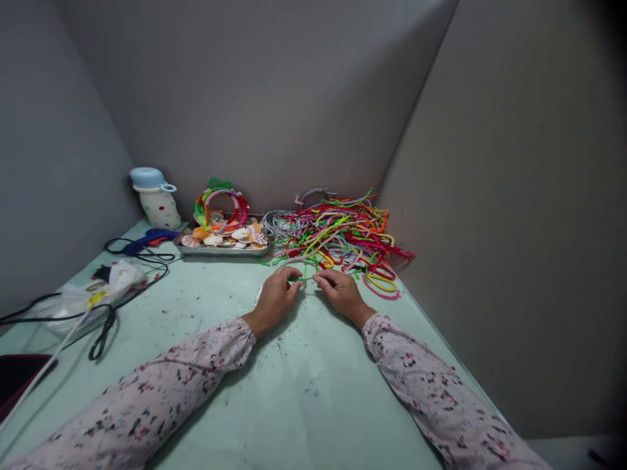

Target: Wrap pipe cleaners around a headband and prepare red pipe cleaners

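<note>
Over the middle of the pale green table, my left hand (277, 297) and my right hand (341, 294) face each other with a small gap between them. A thin wire (308, 279) with some green on it, perhaps a pipe cleaner, spans that gap. Both hands pinch it between thumb and fingers, one at each end. Just beyond my hands lies a tangled pile of coloured pipe cleaners (343, 225), with grey wire loops at its left side. Part of a small white round thing shows behind my left hand.
A metal tray (223, 250) of seashells stands at the back, with coloured pipe-cleaner rings (220, 205) on top. Left of it are a white bottle (159, 207) with a blue lid, black cables (105, 333) and a plastic bag (122, 277). Grey walls enclose the table's back and right.
</note>
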{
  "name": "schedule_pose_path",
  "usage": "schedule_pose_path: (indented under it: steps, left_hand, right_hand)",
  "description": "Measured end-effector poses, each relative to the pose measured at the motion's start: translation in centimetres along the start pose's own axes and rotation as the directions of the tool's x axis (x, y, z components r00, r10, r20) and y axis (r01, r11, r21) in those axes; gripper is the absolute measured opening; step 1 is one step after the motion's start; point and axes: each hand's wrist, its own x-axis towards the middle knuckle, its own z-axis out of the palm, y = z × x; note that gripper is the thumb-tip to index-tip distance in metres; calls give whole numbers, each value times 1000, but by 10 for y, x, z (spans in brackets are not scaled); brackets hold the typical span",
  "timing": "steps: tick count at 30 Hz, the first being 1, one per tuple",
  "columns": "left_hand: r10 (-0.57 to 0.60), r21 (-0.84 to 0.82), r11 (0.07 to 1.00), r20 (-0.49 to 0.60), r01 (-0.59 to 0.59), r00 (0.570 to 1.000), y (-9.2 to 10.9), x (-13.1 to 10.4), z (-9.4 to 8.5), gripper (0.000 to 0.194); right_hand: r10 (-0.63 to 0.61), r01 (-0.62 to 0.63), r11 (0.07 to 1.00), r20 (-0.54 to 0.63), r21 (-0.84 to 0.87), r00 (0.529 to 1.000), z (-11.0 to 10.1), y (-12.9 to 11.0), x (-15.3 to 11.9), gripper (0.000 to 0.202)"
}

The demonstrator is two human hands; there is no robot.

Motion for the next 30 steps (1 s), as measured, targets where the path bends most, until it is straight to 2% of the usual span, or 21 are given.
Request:
schedule_pose_path:
  steps: [12,30]
  left_hand:
    - [5,21,1000,84,-7,996,-2,0,0,10]
    - [-6,1,1000,83,6,997,6,1,-2,12]
  right_hand:
    - [-15,15,1000,10,-5,1000,0,1,0,19]
    - [3,-3,1000,5,-6,1000,0,1,0,18]
